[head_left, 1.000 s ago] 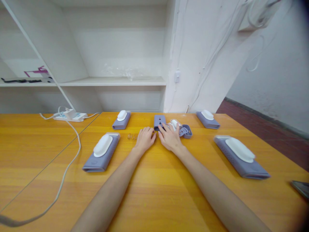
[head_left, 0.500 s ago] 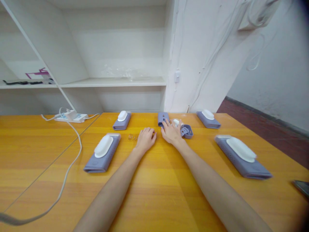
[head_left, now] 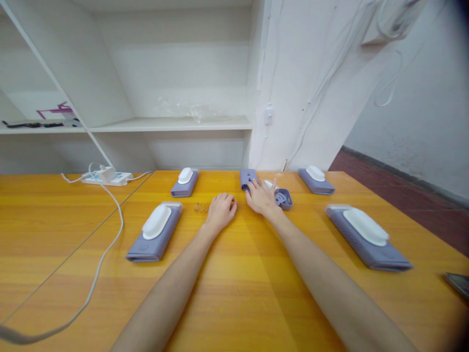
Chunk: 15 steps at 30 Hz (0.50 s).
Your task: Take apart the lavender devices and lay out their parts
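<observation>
My left hand (head_left: 221, 211) rests on the wooden table (head_left: 227, 283), fingers slightly bent, thumb apart, with nothing seen in it. Just left of it lies a thin copper-coloured coiled wire (head_left: 200, 208), partly covered by the hand. My right hand (head_left: 261, 198) has its fingers spread. Its fingertips reach the lower edge of a small purple-grey box (head_left: 248, 177); whether they touch it I cannot tell. Beside this hand is a purple-grey open case-like part (head_left: 284, 199), with a white rounded piece (head_left: 269, 185) behind the fingers, both partly hidden.
Purple-grey slabs topped with white oval pieces stand at near left (head_left: 156, 232), far left (head_left: 185, 182), far right (head_left: 316, 181) and near right (head_left: 368, 237). A power strip (head_left: 108, 177) and its white cable (head_left: 106, 254) lie left. A dark flat object (head_left: 458, 284) sits at the right edge.
My right hand has shifted very slightly to the right. My left hand and the things on the table look the same, apart from a slight camera shift.
</observation>
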Each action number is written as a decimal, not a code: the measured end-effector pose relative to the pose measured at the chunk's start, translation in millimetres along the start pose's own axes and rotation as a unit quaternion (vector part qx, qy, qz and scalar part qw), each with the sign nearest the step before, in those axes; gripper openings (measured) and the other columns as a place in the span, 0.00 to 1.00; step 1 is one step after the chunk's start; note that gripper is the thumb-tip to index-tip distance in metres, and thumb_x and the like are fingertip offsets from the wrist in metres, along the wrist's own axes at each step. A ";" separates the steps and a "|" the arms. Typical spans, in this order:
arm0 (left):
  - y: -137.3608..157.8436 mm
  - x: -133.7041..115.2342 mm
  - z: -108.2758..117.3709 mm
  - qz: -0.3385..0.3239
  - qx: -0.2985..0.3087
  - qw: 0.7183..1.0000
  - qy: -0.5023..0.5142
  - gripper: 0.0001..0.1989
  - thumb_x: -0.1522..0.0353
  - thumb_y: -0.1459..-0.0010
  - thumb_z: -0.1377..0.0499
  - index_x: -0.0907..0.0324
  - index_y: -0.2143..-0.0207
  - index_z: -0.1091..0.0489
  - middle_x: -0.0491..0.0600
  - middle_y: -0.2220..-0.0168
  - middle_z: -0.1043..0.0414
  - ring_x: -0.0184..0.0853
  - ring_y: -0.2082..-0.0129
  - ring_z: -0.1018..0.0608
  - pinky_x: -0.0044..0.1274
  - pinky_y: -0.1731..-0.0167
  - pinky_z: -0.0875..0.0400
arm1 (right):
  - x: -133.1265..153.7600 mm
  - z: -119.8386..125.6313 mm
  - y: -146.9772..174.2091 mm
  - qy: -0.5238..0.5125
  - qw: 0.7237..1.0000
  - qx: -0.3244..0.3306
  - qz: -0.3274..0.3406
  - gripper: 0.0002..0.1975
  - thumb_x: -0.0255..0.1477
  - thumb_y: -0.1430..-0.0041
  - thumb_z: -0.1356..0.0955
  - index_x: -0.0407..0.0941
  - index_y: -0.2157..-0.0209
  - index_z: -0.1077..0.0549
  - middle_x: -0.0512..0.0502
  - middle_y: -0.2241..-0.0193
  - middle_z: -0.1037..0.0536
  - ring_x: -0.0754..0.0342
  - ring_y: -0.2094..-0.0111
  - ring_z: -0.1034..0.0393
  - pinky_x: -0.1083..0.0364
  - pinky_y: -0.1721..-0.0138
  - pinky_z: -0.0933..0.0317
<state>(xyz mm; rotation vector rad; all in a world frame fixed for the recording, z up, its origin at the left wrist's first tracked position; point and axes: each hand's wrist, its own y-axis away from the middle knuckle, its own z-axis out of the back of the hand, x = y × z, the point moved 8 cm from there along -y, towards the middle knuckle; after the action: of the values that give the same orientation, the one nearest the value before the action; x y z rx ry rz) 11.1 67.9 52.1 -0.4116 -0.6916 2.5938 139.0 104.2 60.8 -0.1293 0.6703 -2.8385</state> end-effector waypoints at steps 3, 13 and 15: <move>-0.2 -0.1 -0.5 -0.001 0.003 1.000 -0.006 0.08 0.66 0.40 0.50 0.57 0.66 0.34 0.51 0.65 0.31 0.37 0.63 0.30 0.28 0.62 0.37 | -1.3 -0.7 0.6 -0.005 1.000 0.009 -0.004 0.17 0.35 0.38 0.44 0.45 0.52 0.33 0.39 0.45 0.35 0.39 0.42 0.49 0.27 0.47 0.79; -1.1 0.6 -3.0 0.008 0.024 1.000 -0.012 0.08 0.65 0.39 0.51 0.58 0.65 0.34 0.51 0.64 0.31 0.37 0.61 0.30 0.28 0.61 0.38 | -24.2 15.9 1.4 0.013 0.997 -0.011 -0.073 0.18 0.36 0.37 0.45 0.43 0.56 0.30 0.38 0.52 0.29 0.44 0.51 0.40 0.34 0.45 0.66; -1.4 0.9 -3.5 0.010 0.025 1.000 -0.014 0.08 0.65 0.39 0.51 0.58 0.65 0.34 0.51 0.64 0.31 0.37 0.61 0.31 0.28 0.61 0.38 | -31.6 19.4 5.5 0.038 0.994 -0.015 -0.102 0.17 0.35 0.38 0.43 0.41 0.59 0.30 0.36 0.57 0.28 0.43 0.53 0.38 0.37 0.47 0.60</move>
<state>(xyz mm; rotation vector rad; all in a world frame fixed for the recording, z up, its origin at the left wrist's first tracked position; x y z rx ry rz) 12.1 70.8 49.8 -0.3691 -0.6339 2.6338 173.4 98.4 74.5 -0.1001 0.7563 -3.0422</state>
